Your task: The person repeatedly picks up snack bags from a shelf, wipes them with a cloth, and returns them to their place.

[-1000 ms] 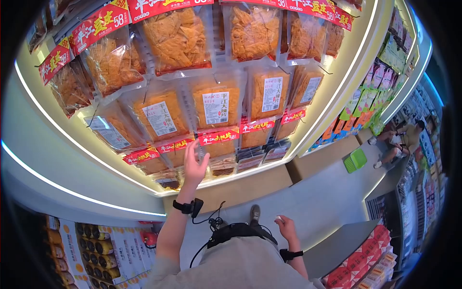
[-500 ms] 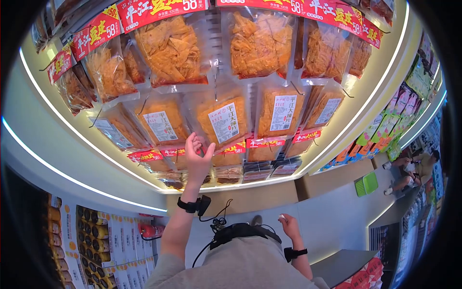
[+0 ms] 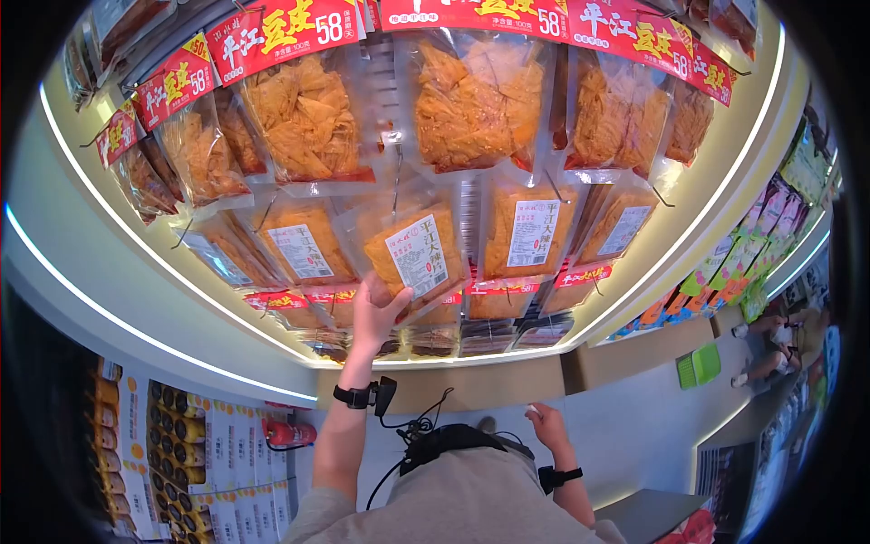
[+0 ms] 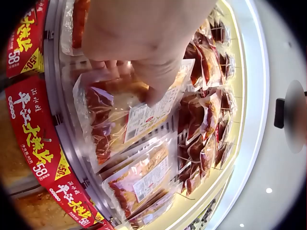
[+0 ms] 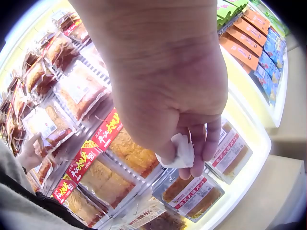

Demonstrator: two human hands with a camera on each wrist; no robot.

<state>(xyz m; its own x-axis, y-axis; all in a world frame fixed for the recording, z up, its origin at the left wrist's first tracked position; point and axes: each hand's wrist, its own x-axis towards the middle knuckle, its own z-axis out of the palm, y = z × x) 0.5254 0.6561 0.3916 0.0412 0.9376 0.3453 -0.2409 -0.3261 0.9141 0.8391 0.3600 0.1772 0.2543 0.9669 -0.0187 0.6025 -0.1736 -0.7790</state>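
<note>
My left hand (image 3: pixel 373 317) grips the lower left part of a clear snack packet (image 3: pixel 408 249) in the middle row. Its thumb lies over the front, by the white label, and the other fingers go behind. The packet holds flat orange sheets and hangs tilted under a metal hook. In the left wrist view the thumb presses beside the printed label (image 4: pixel 139 122). Low at my right side, my right hand (image 3: pixel 549 428) holds a crumpled white tissue (image 5: pixel 181 152) between thumb and fingers.
Similar packets (image 3: pixel 527 231) hang on both sides, with larger packets (image 3: pixel 480 100) above under red price strips (image 3: pixel 281 36). A curved lit rim (image 3: pixel 634 290) borders the shelf. Behind me stand a fire extinguisher (image 3: pixel 290 433) and stacked jars; a green basket (image 3: pixel 698 365) and a seated person (image 3: pixel 779 349) are right.
My left hand has moved up to the middle packet and taken hold of its lower edge; the packet now tilts. The right hand stays low with the tissue. The view has shifted closer to the shelf.
</note>
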